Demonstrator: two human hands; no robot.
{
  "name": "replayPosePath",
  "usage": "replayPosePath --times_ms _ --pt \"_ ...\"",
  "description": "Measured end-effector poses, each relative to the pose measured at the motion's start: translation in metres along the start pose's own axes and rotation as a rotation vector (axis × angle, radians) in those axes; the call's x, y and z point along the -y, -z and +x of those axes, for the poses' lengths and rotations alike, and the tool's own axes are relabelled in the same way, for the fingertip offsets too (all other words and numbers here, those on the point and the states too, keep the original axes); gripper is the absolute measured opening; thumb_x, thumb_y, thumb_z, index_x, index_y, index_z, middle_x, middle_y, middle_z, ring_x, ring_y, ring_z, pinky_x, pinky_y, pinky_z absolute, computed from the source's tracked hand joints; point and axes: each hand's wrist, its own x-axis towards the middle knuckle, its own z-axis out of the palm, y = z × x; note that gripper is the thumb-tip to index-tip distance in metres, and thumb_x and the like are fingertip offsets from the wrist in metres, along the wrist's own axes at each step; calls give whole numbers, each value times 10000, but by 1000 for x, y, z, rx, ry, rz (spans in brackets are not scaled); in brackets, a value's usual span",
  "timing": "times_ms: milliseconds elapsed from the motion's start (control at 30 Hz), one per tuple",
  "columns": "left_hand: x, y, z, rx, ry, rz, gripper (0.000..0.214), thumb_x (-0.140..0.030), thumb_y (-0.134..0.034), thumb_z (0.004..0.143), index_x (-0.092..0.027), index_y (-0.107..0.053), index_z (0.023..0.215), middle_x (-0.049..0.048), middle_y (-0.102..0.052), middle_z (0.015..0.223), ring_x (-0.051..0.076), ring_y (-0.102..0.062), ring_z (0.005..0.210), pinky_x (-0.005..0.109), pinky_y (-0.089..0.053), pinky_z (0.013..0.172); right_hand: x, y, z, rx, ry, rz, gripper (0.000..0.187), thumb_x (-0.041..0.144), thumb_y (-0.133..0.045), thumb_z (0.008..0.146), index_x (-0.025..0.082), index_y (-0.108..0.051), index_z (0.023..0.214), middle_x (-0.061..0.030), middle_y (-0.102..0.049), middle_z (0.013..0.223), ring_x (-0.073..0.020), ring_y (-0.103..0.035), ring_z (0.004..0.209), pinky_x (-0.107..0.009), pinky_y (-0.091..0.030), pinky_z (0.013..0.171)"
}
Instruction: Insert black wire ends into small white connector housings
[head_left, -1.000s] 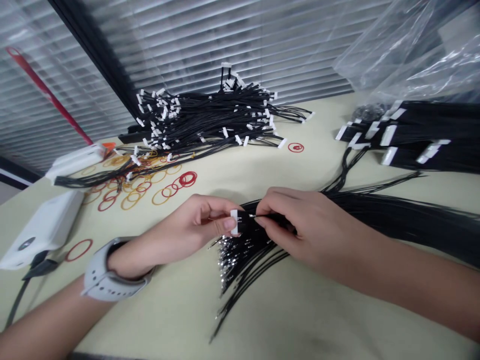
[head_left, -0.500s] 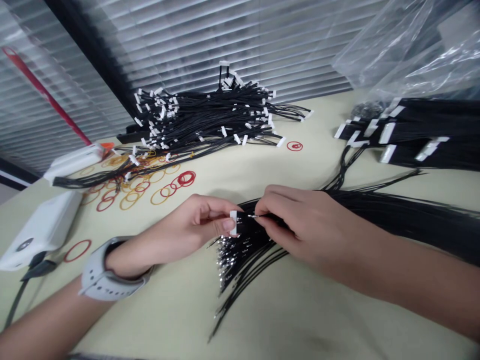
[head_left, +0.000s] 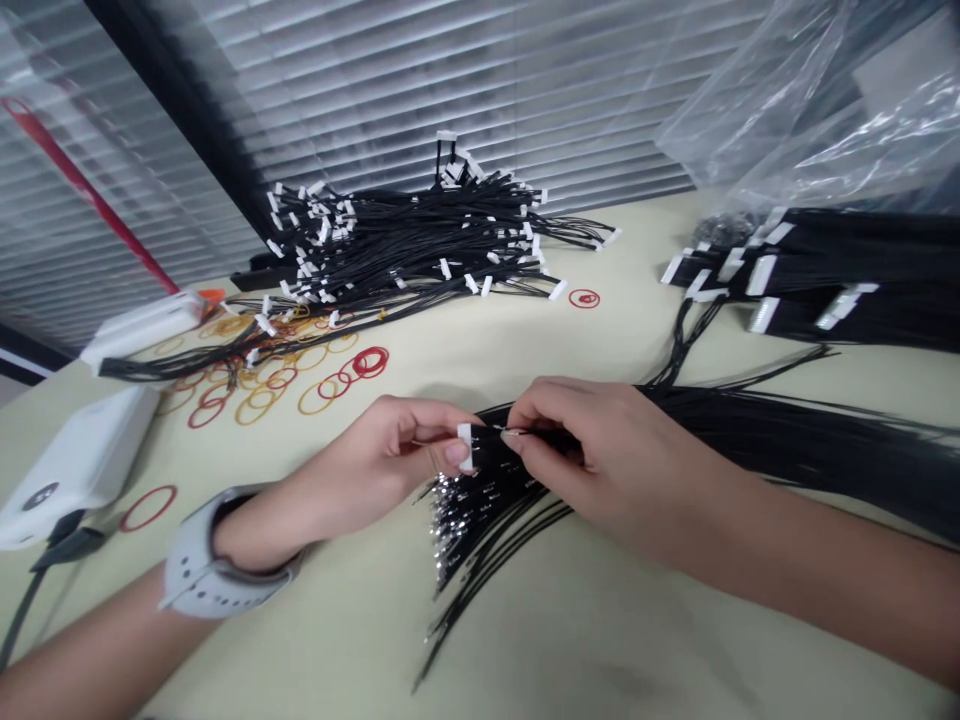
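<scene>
Clock centred on the white connector, twelve toward the window blinds.

1. Left hand, nine o'clock side: thumb and fingertips close together, pinching the small white connector housing.
2. Right hand, three o'clock side: thumb and forefinger nearly meeting on a thin black wire, its metal terminal poking out toward the housing, apart from it by my eye.
3. How far along: this wire looks not yet seated. Whether others are already in this housing I can't tell; the dark wires behind and the fingers hide it.
4. Six o'clock, just below the housing: a fan of loose wire ends, bright terminals bare. Plenty left, I'd judge.
5. Three o'clock, beyond the right hand: the long wire bundle trails off under the forearm.
6. Just before twelve: a big heap of black wire harnesses, white connectors on many ends. Reads as the done portion.
7. Two o'clock: flat stacks of black cables, white connectors at their near ends; they too seem finished at that end. Clear plastic bag above.
8. Ten o'clock: scattered red and yellow rubber bands. Nine, farther out: a white power bank, by its look, black lead attached.
</scene>
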Motion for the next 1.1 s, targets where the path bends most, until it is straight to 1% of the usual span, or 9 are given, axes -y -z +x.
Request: replayPosePath --times_ms 67,233,400,533,733,900,1100 --pt "0 -2 0 -24 -9 -19 122 -195 -555 781 -191 -677 790 -1 -631 686 112 -556 652 201 -443 605 2 0 -1 2 -33 3 100 154 -479 783 181 -544 711 34 -562 670 -67 -442 516 -214 -313 485" --pt "2 -6 -1 -63 12 -91 147 -203 -551 786 -179 -674 861 3 -640 690 107 -568 660 202 -463 622 2 -3 -5 5 -19 2 111 140 -452 798 175 -538 737 22 -568 713 -76 -478 578 -210 -330 515" --pt "3 -8 -2 -48 -27 26 182 -215 -523 802 -147 -664 893 26 -645 746 126 -561 695 221 -443 628 0 -9 -6 -8 -17 16 117 146 -445 815 168 -523 729 16 -552 707 -81 -469 590 -210 -325 513" --pt "2 -9 -3 -55 -59 105 193 -202 -505 806 -127 -653 905 36 -644 766 135 -548 705 231 -433 629 0 -12 -6 -21 23 37 108 134 -443 813 167 -524 748 14 -551 713 -82 -467 589 -209 -326 510" --pt "4 -12 -4 -69 -113 166 165 -199 -492 819 -125 -636 850 43 -644 791 147 -552 732 241 -440 652 1 -14 -8 -36 72 -12 123 132 -417 823 155 -516 754 -7 -545 715 -97 -468 593 -221 -334 510" --pt "5 -13 -5 -86 -137 171 169 -213 -480 830 -129 -625 848 36 -633 773 138 -538 710 231 -434 628 0 -16 -7 -59 111 -44 120 123 -414 822 152 -503 747 -19 -546 710 -106 -478 595 -227 -350 527" --pt "3 -15 -8 -100 -123 106 173 -193 -495 823 -119 -636 889 38 -640 772 135 -542 715 231 -436 641 2 -16 -7 -46 94 -23 117 114 -424 817 142 -525 766 -19 -547 715 -103 -476 592 -224 -345 524"
